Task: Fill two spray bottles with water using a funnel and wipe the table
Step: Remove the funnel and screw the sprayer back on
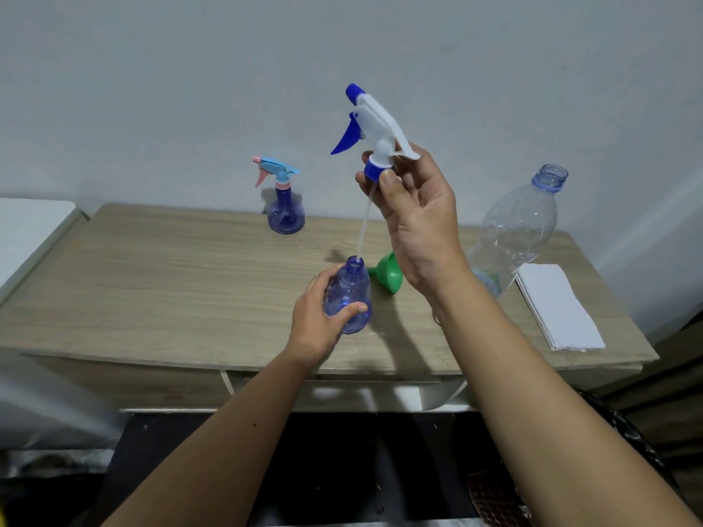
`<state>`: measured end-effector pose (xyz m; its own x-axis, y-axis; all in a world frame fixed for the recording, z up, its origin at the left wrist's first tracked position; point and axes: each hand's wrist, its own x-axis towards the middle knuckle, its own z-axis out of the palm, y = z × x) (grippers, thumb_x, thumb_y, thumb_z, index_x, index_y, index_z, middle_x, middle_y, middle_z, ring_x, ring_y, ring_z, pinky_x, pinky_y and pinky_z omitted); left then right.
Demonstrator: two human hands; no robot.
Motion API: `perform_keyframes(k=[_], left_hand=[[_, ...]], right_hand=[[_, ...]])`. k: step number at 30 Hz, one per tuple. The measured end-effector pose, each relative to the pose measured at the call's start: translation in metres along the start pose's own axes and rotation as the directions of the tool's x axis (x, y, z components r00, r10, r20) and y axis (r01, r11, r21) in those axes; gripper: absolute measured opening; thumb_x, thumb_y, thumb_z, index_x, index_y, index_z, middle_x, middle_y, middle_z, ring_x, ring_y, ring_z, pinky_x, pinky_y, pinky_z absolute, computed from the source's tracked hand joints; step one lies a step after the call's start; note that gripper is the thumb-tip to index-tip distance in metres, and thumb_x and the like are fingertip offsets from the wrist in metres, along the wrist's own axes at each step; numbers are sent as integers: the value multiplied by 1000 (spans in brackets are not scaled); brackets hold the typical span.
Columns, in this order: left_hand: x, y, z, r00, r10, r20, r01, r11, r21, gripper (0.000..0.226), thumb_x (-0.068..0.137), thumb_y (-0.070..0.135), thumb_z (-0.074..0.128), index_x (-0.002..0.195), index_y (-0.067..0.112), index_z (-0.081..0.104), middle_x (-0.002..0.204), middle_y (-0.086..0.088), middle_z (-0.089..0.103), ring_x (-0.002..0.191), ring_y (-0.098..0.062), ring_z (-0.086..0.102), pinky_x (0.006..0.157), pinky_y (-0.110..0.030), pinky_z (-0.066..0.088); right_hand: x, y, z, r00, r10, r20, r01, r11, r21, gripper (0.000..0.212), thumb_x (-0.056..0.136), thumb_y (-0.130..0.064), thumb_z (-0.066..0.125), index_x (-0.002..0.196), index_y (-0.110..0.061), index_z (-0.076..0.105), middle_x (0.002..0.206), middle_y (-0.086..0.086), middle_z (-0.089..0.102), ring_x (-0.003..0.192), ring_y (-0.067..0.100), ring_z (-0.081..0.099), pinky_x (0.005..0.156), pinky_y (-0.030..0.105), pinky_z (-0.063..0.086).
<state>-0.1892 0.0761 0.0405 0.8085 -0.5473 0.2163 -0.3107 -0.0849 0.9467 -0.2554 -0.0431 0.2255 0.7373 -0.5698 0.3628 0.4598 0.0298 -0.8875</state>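
My left hand (319, 317) grips a small blue spray bottle body (349, 294) standing open-necked on the wooden table (171, 283). My right hand (414, 222) pinches the blue collar of a white and blue spray head (374, 123), held high above it. The head's thin white tube (363, 226) hangs down with its tip at the bottle's mouth. A green funnel (390, 273) lies on its side just right of the bottle, partly behind my right wrist. A second blue spray bottle (284, 207) with a pink and light-blue head stands capped at the table's back.
A large clear plastic bottle (521, 226) without a cap stands at the right, its neck leaning right in this wide view. A folded white cloth (559, 306) lies by the table's right edge. A white surface (30, 233) adjoins the table on the left. A pale wall is close behind.
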Motion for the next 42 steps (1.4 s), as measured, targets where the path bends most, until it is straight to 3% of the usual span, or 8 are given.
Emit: perform_keyframes(k=[6,12,19,25,31,34,42], left_hand=[[0,2,-1,1000,-10,24,10,1000,-5,72,79,22,92,142,31,59,133,16,69,125,-5,65,110,-39,53],[-1,2,-1,1000,-17,20,17,1000,-12,71,79,23,92,142,30,59,133,13,69,125,-8,65,110,-40,53],[-1,2,-1,1000,-3,24,4,1000,-17,70,80,22,92,141,27,60,133,11,70,123,-9,66,108,-40,54],[-1,2,-1,1000,-6,22,6,1000,-30,69,78,32,91,140,28,60,130,11,70,122,-10,67,107,-42,54],[-1,-1,-2,999,-18,31,19,1000,-16,69,80,31,91,141,27,59,131,11,69,124,-10,66,107,-43,55],[0,-2,-1,1000,-14,20,14,1000,-14,68,79,32,91,140,26,60,130,11,70,123,-11,67,107,-44,55],[-1,-6,1,1000,-9,5,9,1000,-23,71,77,31,90,141,30,60,131,9,70,123,-11,67,107,-43,55]], right_hand=[[-11,28,-9,995,98,-8,-98,994,-54,36,102,-4,55,137,3,52,119,12,69,110,22,73,109,40,54],[-25,59,-32,977,215,-15,-213,958,-192,33,105,2,55,137,-6,56,130,18,70,121,24,70,107,32,52],[-37,78,-44,946,324,-23,-316,900,-300,30,106,2,55,129,-13,65,122,5,77,118,12,72,102,30,56],[-40,85,-46,949,313,-31,-296,856,-425,28,103,3,59,118,-19,69,102,-5,75,88,-4,69,87,18,54],[-37,83,-51,939,342,35,-279,819,-501,26,103,-1,61,123,-15,68,108,-2,75,92,-7,68,88,14,54],[-37,82,-53,945,321,59,-241,807,-539,23,101,0,64,121,-11,68,108,1,74,95,0,68,88,16,53],[-39,90,-51,957,291,16,-246,835,-491,40,88,6,77,126,-2,65,109,5,70,92,-5,65,92,17,54]])
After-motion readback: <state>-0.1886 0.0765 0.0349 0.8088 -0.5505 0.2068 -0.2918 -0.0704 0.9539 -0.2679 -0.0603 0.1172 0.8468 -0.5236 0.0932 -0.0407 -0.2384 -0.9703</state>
